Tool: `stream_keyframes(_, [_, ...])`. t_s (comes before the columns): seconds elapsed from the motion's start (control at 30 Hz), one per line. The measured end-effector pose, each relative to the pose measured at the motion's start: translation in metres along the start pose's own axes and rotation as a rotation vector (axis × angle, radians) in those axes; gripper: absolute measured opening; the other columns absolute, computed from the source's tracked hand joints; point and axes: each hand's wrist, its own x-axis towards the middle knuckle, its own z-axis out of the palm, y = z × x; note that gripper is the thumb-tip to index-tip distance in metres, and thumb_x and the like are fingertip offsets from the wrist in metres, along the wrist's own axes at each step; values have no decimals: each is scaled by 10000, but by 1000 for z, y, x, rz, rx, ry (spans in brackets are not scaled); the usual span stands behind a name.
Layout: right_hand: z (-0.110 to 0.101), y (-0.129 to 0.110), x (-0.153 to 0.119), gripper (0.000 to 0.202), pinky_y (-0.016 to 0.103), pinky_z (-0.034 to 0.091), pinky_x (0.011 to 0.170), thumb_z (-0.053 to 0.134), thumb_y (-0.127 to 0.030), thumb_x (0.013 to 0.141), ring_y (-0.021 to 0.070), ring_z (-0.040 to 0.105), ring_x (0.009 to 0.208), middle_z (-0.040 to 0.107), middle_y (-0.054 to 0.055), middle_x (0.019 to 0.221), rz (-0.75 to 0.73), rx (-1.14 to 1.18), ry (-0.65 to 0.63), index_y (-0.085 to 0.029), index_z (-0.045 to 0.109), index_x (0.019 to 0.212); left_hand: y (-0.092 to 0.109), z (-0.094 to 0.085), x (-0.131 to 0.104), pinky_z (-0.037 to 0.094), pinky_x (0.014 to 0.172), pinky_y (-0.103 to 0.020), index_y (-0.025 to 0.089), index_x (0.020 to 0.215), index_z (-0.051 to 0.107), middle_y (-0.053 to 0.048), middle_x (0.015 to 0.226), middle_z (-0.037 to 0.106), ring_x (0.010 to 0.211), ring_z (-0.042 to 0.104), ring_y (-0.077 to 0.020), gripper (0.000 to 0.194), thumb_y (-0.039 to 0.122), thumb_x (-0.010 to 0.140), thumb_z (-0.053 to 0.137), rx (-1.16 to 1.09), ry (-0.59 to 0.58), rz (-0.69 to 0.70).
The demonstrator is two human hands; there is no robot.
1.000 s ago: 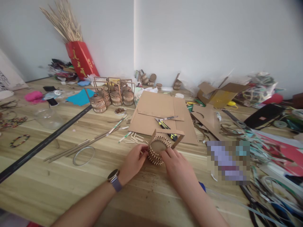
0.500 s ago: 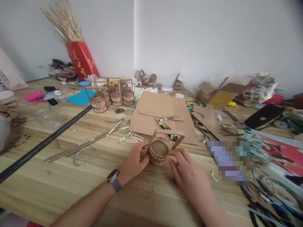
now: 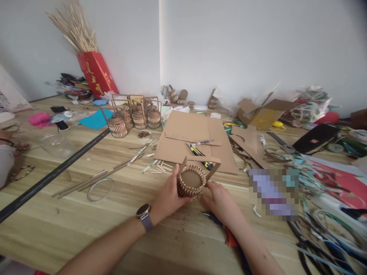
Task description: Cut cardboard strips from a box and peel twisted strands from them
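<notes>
A small round basket (image 3: 191, 190) of woven brown and pale strips, with a square frame handle, is held slightly tilted over the wooden table. My left hand (image 3: 169, 194) is closed round its left side, thumb up along the wall and fingers at the base. On the right, the bent fingers of my right hand (image 3: 220, 199) grip the basket low by the foot of the handle; the fingertips are partly hidden. Under my right forearm lies a tool with red and dark handles (image 3: 230, 237), its metal tip by the wrist. A yellow-black utility knife (image 3: 199, 154) rests just beyond the basket.
Cardboard sheets (image 3: 186, 128) lie ahead, with short pale sticks (image 3: 162, 168) beside them. Several lidded baskets (image 3: 139, 116) stand at the back left. A wire ring (image 3: 100, 190) and a glass jar (image 3: 56, 146) are left. Cords and strips (image 3: 329, 229) crowd the right. Another person's arm (image 3: 6, 156) shows far left.
My left hand has shifted its hold further round the basket, thumb now raised. The basket sits slightly higher and more tilted. The red-handled tool has come into view under my right arm.
</notes>
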Motion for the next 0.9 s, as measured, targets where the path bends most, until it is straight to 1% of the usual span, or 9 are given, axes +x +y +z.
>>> stream_keyframes(0.1, [0,-1,3,238,333,491,856,635,-184,839,236,685,1014,751,100,1070,7,19,-22,-166,696,1068,-6,5,-1,252,1231,-555,218,1592,76,-212,1613,291,1510,275,-349,1175,270,718,860,24,18,30])
stream_keyframes(0.23, [-4,2,-5,318,394,490,893,623,-223,864,281,676,1063,737,125,1136,45,30,-14,-157,681,1171,-1,-7,-3,271,1195,-619,195,1585,88,-253,1592,289,1494,279,-399,1148,490,755,824,88,73,127])
stream_keyframes(0.3, [-9,5,-11,369,443,486,916,621,-251,872,313,664,1102,723,149,1177,67,32,8,-146,666,1223,17,-21,1,282,1182,-624,204,1580,105,-245,1584,306,1492,288,-387,1002,559,857,700,165,173,229])
stream_keyframes(0.4, [-14,8,-19,367,477,489,928,601,-288,885,327,657,1124,720,151,1187,77,47,55,-158,676,1220,62,-44,15,313,1180,-565,218,1561,194,-212,1567,360,1469,338,-339,776,532,957,568,304,365,460])
stream_keyframes(0.47, [-17,8,-22,344,476,500,919,569,-312,901,319,663,1116,729,133,1168,69,66,94,-181,687,1197,94,-56,27,332,1176,-521,192,1523,280,-195,1510,449,1423,407,-305,660,472,985,542,381,373,610])
stream_keyframes(0.53, [-18,8,-24,336,476,513,908,519,-334,925,309,672,1099,737,121,1153,56,89,140,-188,692,1174,115,-62,38,360,1157,-496,183,1483,348,-170,1449,526,1371,466,-285,586,445,993,533,411,307,671])
stream_keyframes(0.63, [-22,10,-24,365,462,530,903,425,-366,968,281,688,1065,744,116,1134,33,126,220,-185,686,1148,121,-63,48,440,1078,-443,184,1418,440,-141,1316,628,1233,575,-250,513,481,1002,491,227,251,468])
stream_keyframes(0.77, [-25,8,-21,440,421,539,933,358,-414,999,244,686,1075,731,138,1160,0,172,336,-158,630,1230,100,-55,49,520,924,-377,187,1211,590,-95,1061,702,1019,657,-210,460,544,1022,370,-173,250,72])
stream_keyframes(0.9, [-23,-2,-17,443,416,556,924,370,-393,1016,239,684,1081,714,150,1193,-98,208,452,-149,564,1331,89,-42,43,518,897,-366,194,1053,638,-84,1041,701,969,656,-207,465,570,1010,368,-368,264,-86])
